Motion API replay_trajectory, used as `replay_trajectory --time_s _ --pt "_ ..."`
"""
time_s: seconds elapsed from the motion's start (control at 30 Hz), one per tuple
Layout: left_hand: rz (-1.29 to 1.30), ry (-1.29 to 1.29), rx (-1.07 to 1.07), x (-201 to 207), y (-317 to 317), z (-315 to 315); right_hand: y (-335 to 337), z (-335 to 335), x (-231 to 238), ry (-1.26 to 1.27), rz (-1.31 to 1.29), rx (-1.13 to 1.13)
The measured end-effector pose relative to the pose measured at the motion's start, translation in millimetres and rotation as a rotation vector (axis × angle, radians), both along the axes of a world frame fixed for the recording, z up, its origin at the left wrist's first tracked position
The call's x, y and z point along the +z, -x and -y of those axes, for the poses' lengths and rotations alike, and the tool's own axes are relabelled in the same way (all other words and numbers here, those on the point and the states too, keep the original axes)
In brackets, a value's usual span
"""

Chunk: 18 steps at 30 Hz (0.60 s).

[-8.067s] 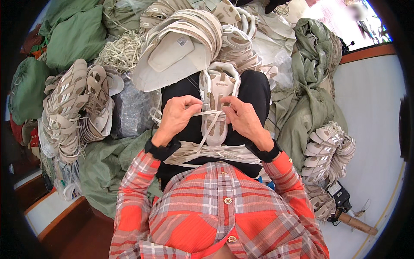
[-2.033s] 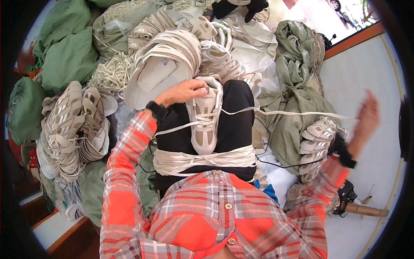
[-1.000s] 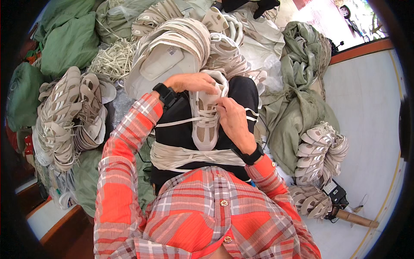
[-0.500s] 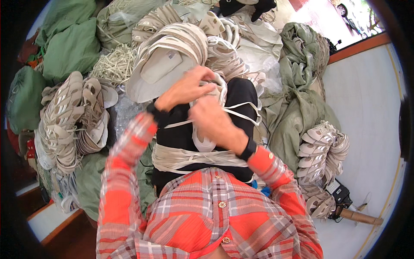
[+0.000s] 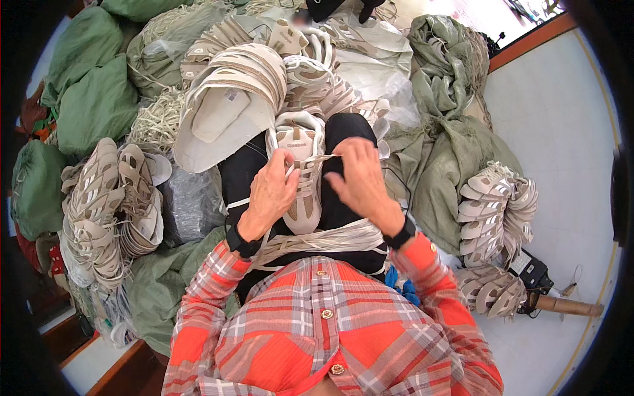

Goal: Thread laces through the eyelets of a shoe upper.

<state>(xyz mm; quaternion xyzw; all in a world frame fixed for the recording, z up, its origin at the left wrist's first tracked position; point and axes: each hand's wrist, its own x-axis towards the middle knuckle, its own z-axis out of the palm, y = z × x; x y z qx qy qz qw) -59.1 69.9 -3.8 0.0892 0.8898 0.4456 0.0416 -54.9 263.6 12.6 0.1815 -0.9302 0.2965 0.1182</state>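
A beige and white shoe upper stands between my black-trousered thighs, its toe toward me and its lace holes partly threaded. My left hand is at its left side, fingers bent around a pale shoelace. To the right, my right hand grips another stretch of shoelace, which runs taut across the upper's throat. Part of what the left fingers hold is hidden. Across my lap lies a bundle of loose flat laces. A stack of pale uppers leans beyond my left knee.
More nested shoe uppers lie at the left and others at the right. A pile of laces sits near green sacks. A green cloth covers the right side. A small black device is beside a wooden stick.
My hands have moved apart and toward me, from over the upper to its two sides. The lace is now stretched between them, and the upper shows more fully. The view has shifted slightly.
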Motion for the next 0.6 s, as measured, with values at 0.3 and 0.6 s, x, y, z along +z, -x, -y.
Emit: replay_trajectory --time_s 0.3,0.6 --pt "0.007 -0.113 0.018 -2 9 0 46 2 7 0.954 0.524 -0.088" --pt "-0.162 0.182 -0.114 6 2 45 34 -31 52 0.148 0.734 0.126"
